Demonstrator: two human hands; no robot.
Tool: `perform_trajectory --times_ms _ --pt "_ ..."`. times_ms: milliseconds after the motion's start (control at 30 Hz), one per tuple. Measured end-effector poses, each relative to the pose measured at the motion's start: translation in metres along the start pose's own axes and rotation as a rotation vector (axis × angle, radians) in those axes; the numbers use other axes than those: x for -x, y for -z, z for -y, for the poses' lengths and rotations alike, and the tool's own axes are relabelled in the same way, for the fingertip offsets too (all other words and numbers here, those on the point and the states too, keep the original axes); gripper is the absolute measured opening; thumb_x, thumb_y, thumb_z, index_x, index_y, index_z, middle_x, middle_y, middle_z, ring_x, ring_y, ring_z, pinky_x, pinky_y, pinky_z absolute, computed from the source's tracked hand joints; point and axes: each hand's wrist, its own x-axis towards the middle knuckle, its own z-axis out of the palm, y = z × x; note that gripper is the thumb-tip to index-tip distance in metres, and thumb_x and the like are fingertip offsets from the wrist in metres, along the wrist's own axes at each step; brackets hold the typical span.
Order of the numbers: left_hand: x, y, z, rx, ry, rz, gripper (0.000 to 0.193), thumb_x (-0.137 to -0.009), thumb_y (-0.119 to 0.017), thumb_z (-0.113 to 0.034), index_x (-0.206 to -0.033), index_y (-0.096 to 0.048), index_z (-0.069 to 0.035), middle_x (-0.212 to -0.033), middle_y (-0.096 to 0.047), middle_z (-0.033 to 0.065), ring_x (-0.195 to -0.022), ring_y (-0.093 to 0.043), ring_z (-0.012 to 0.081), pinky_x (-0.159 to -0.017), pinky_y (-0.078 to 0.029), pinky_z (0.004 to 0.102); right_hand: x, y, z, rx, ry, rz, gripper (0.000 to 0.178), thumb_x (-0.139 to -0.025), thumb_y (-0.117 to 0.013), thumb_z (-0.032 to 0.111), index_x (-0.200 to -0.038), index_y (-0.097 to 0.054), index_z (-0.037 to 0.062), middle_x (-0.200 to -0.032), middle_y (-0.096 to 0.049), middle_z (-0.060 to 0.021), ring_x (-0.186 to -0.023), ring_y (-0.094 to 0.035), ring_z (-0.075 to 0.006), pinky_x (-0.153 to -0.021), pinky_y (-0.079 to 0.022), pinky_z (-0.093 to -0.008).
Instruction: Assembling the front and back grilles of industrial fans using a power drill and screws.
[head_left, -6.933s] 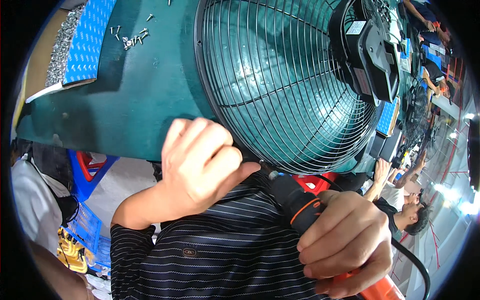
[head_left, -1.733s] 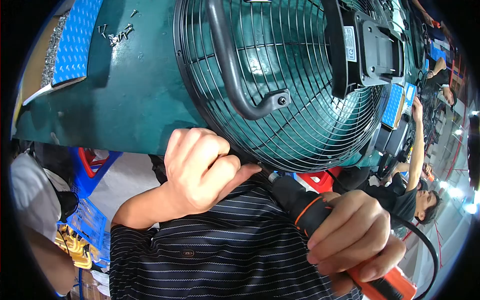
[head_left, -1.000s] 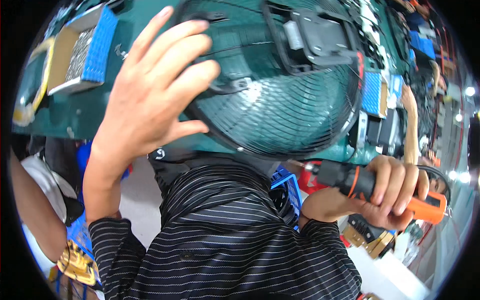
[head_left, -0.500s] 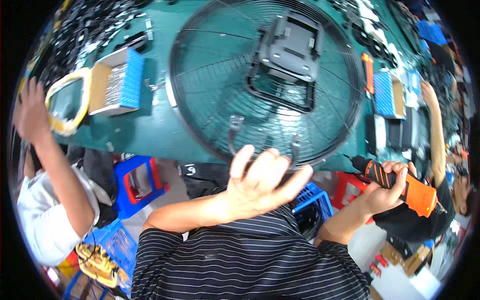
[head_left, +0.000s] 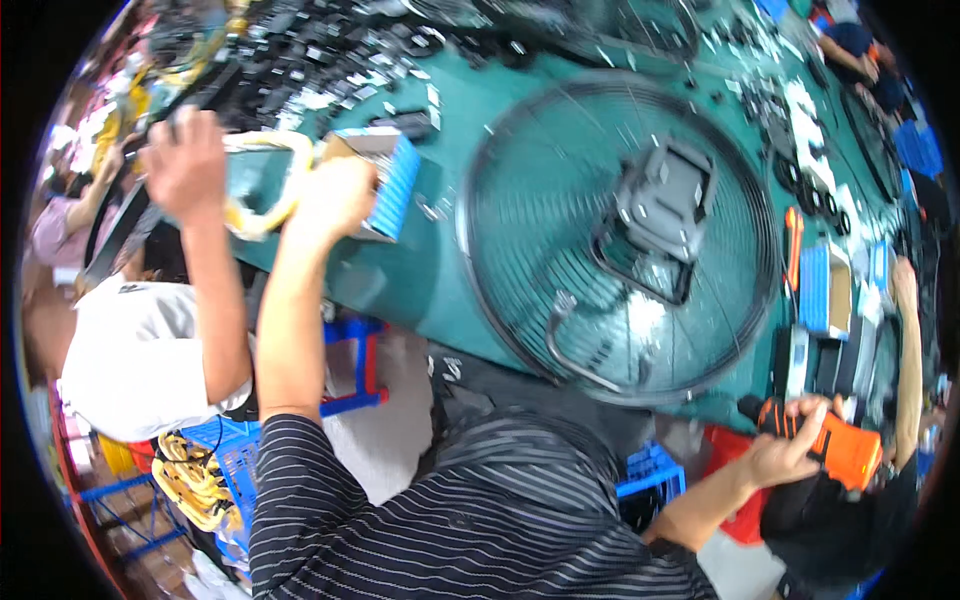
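My left hand [head_left: 338, 197] reaches into a blue-sided cardboard box [head_left: 398, 190] at the left; its fingertips are blurred and hidden there. My right hand [head_left: 785, 455] is wrapped around an orange and black power screwdriver [head_left: 845, 452], held past the table's front edge at the right. Between my hands lies a large round black wire fan grille [head_left: 530, 340]. Resting on it are a grey-black plastic housing [head_left: 665, 200] and a dark frame beneath that. A curved dark handle-like piece [head_left: 560, 345] lies on the near part of the grille.
Beside my left hand, a person in white stretches a hand [head_left: 190, 165] over a yellow ring-shaped piece [head_left: 290, 190]. Many small dark parts [head_left: 330, 80] cover the far left of the green table [head_left: 420, 290]. Another blue box [head_left: 825, 290] stands at the right, near another person's arm [head_left: 905, 340].
My left hand has moved from in front of the grille to the box at the left. The view has shifted, so the table's things appear further right and lower. My right hand still holds the power screwdriver.
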Motion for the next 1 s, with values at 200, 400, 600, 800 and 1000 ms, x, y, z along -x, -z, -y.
perform_trajectory --times_ms 200,400,600,800,1000 --pt "-0.001 0.000 -0.001 0.020 0.035 -0.034 0.013 -0.071 -0.064 -0.015 -0.078 -0.074 -0.010 -0.075 -0.070 0.0165 -0.076 -0.071 0.0332 -0.068 -0.055 0.0462 -0.007 -0.011 0.010 -0.002 -0.144 -0.078 0.037 -0.095 -0.063 0.015 -0.125 -0.049 -0.0005 -0.070 -0.051 -0.0024 -0.051 -0.046 -0.0080 -0.042 -0.041 -0.0241" --pt "0.010 0.006 0.001 0.137 0.083 -0.062 0.011 -0.073 -0.065 -0.015 -0.079 -0.073 -0.012 -0.077 -0.071 0.0122 -0.078 -0.070 0.0313 -0.067 -0.054 0.0456 -0.008 -0.026 0.033 -0.037 -0.081 -0.002 0.027 -0.088 -0.071 0.001 -0.109 -0.055 -0.0035 -0.075 -0.058 -0.0104 -0.057 -0.054 -0.0167 -0.053 -0.047 -0.0267" --pt "0.053 0.018 -0.018 0.397 -0.024 -0.580 0.008 -0.078 -0.064 -0.011 -0.085 -0.066 -0.008 -0.082 -0.067 0.0098 -0.074 -0.067 0.0303 -0.065 -0.053 0.0407 -0.012 -0.017 0.053 0.041 -0.090 0.123 0.026 -0.090 -0.064 0.003 -0.114 -0.055 -0.0011 -0.089 -0.064 -0.0137 -0.065 -0.059 -0.0199 -0.055 -0.049 -0.0293" --pt "0.147 0.017 -0.137 1.033 -0.593 -0.399 0.006 -0.082 -0.066 -0.007 -0.086 -0.061 -0.006 -0.081 -0.061 0.0073 -0.071 -0.063 0.0270 -0.058 -0.050 0.0354 0.005 -0.014 0.086 -0.947 -0.289 0.539 0.035 -0.096 -0.058 0.025 -0.126 -0.053 0.0089 -0.088 -0.058 -0.0106 -0.072 -0.056 -0.0217 -0.061 -0.046 -0.0378" --pt "0.175 0.004 -0.188 1.303 -0.783 -0.239 0.008 -0.089 -0.065 -0.003 -0.094 -0.058 -0.002 -0.087 -0.060 0.0077 -0.072 -0.062 0.0264 -0.057 -0.049 0.0345 0.043 -0.070 0.103 -1.111 -0.252 0.587 0.043 -0.094 -0.060 0.027 -0.131 -0.053 0.0061 -0.089 -0.056 -0.0104 -0.066 -0.053 -0.0198 -0.062 -0.042 -0.0335"
